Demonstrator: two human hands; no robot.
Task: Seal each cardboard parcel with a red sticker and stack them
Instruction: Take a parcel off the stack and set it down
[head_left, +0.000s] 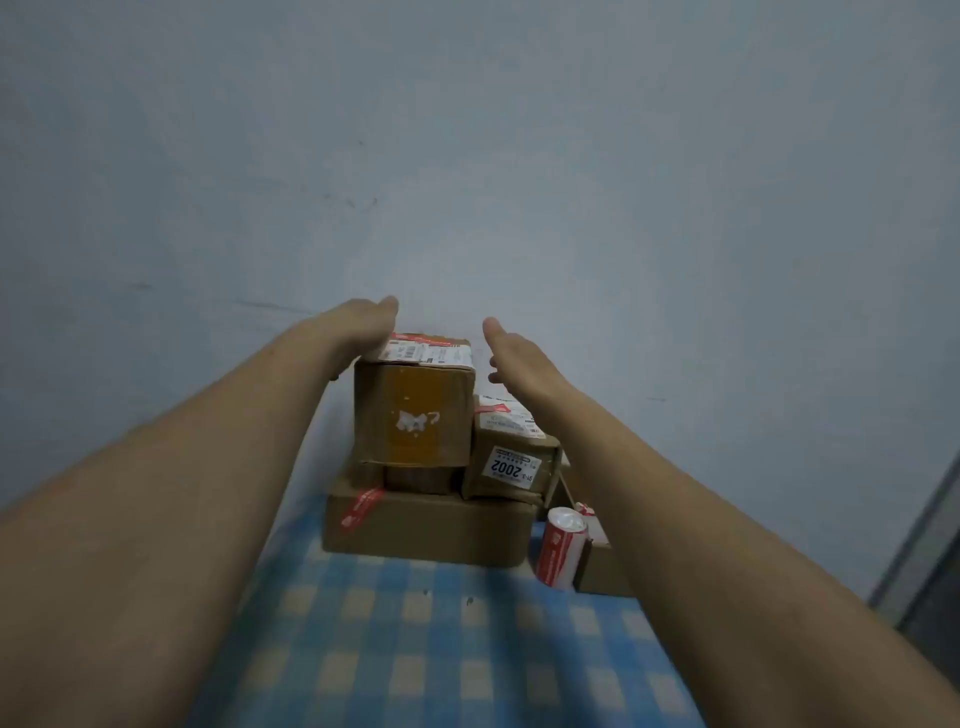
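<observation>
left grip (363, 325) flat on top parcel (415, 410) | right grip (511, 358) beside (not touching)

Home room: checked cloth (415, 649), pale wall (467, 130).

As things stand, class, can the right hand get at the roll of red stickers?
Probably yes. The right hand is open and holds nothing, and the roll of red stickers stands uncovered on the checked cloth beside that forearm.
</observation>
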